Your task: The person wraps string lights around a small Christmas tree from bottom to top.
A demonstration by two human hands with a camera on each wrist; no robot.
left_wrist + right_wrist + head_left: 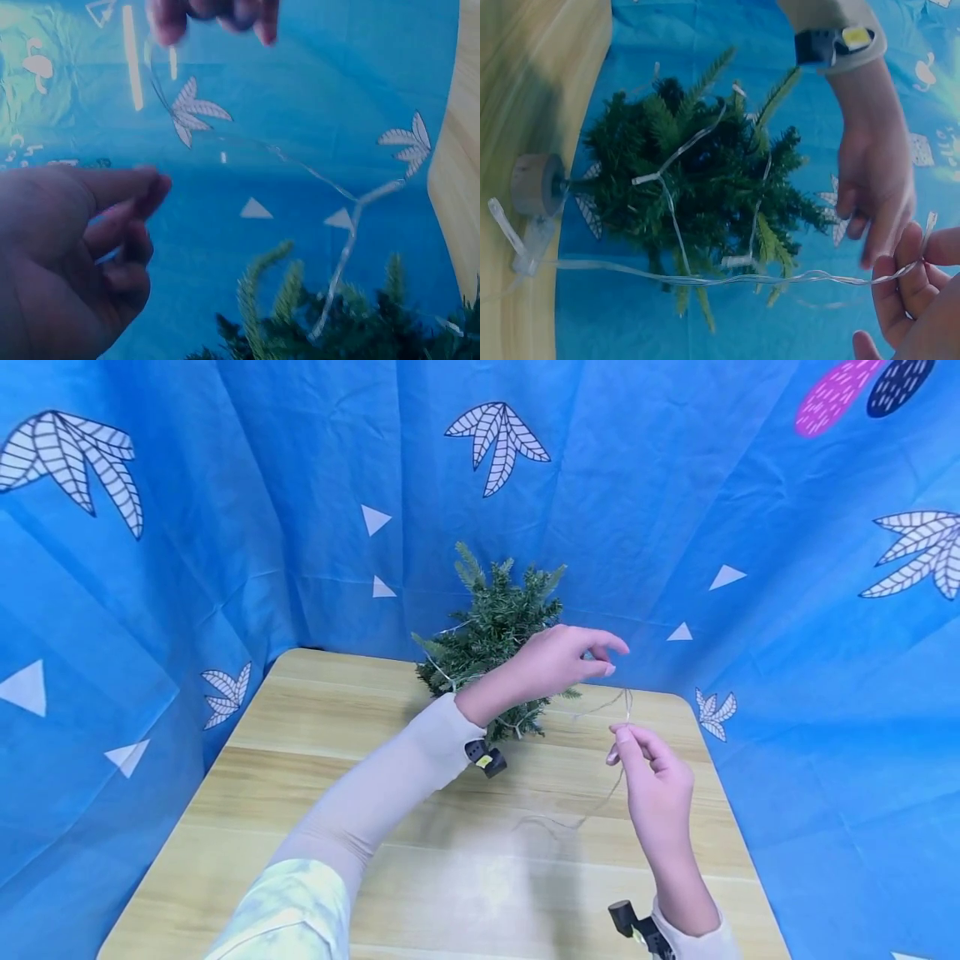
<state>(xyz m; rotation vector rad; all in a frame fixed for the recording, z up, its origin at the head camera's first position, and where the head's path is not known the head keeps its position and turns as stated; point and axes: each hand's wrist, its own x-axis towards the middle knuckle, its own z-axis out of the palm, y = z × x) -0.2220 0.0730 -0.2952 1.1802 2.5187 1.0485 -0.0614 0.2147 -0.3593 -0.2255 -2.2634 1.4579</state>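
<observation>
A small green artificial Christmas tree (498, 618) stands at the back of the table with a clear-wired string of lights (705, 282) running over its branches. My right hand (660, 785) pinches the light string between thumb and fingers, to the right of the tree. In the right wrist view the strand stretches from those fingers across the front of the tree. Above and left of it my left hand (566, 658) reaches past the tree, thumb and forefinger apart, holding nothing. The left forearm and hand cover part of the tree in the head view.
The light-wood table (315, 760) has rounded back corners. Blue patterned cloth (622, 485) hangs behind it and on both sides. A loose length of wire (570, 823) trails over the tabletop near my right hand. The tree has a round wooden base (538, 185).
</observation>
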